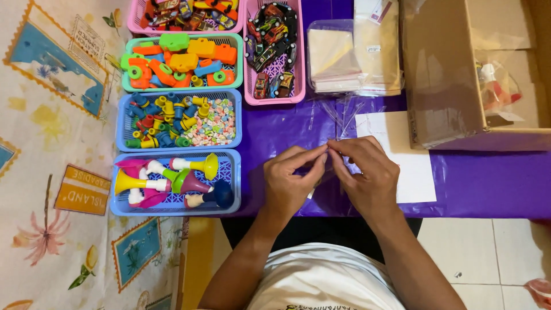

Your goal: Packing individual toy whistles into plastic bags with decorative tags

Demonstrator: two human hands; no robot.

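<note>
My left hand (290, 181) and my right hand (367, 175) meet over the purple sheet (482, 183), fingertips pinched together on the top edge of a small clear plastic bag (333, 163). The bag hangs between both hands and is hard to see through. Just left of my left hand sits a blue basket (172, 208) of colourful toy trumpets. A white paper (410, 166) lies under and right of my right hand.
More baskets stand behind: blue with small whistles and beads (123, 117), green with orange toy pieces (238, 63), pink with toy cars (298, 92). A clear tub of plastic bags (338, 57) and an open cardboard box (447, 86) sit at the back right. A patterned cloth (51, 143) covers the left.
</note>
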